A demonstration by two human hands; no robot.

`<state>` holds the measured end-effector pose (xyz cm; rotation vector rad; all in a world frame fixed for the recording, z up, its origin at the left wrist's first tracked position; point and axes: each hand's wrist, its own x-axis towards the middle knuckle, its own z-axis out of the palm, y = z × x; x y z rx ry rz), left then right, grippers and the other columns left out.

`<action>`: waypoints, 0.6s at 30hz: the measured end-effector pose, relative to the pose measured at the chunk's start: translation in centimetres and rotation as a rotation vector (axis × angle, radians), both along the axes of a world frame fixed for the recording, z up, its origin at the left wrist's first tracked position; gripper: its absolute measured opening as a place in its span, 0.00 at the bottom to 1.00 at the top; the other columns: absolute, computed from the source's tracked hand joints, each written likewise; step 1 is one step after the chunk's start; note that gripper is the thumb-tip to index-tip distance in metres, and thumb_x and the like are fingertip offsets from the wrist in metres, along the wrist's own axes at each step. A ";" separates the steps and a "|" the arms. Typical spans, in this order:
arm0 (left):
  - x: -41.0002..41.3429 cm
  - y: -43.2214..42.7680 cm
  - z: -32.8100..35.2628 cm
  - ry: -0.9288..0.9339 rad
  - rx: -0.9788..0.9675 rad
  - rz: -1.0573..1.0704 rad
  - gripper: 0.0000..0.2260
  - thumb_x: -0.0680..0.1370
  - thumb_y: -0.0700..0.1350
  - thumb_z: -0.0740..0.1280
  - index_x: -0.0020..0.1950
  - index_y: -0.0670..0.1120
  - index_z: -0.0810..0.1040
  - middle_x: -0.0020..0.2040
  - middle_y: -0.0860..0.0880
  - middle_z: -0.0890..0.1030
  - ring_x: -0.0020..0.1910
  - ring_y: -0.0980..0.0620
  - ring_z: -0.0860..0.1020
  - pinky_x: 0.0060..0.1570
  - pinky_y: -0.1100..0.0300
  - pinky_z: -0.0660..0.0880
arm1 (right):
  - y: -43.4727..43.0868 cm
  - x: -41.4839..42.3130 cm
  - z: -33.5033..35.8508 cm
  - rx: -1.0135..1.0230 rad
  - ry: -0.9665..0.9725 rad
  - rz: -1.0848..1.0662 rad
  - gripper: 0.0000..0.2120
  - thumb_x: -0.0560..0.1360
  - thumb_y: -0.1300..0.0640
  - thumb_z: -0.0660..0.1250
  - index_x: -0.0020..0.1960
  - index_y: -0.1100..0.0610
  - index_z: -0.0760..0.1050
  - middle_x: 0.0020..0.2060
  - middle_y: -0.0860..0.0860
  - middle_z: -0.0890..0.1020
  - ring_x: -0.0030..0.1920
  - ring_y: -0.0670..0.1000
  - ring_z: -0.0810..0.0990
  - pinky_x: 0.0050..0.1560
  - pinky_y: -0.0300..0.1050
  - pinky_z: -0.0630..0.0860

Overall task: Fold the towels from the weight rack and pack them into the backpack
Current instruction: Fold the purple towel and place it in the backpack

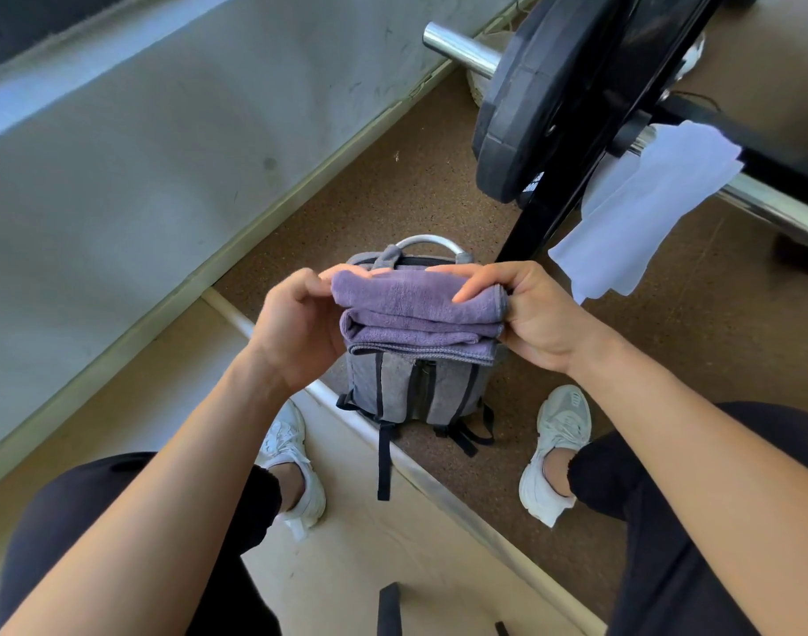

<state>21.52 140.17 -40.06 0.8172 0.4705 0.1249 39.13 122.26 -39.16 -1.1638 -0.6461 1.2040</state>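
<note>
place: gym | signs: weight plates on barbell; speckled rubber floor

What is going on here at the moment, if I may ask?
A person is holding a folded purple towel by its ends, the left hand on one end and the right hand on the other, above a grey backpack that stands on the floor between their shoes. A white towel hangs over the bar of the weight rack, not yet folded.
</note>
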 end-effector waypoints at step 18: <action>0.5 -1.1 -1.1 0.288 0.334 -0.006 0.11 0.77 0.38 0.72 0.58 0.47 0.81 0.44 0.51 0.85 0.42 0.55 0.83 0.38 0.62 0.80 | -0.6 1.4 -1.0 -0.134 -0.081 0.096 0.18 0.67 0.68 0.59 0.55 0.62 0.77 0.67 0.56 0.78 0.67 0.55 0.77 0.64 0.50 0.75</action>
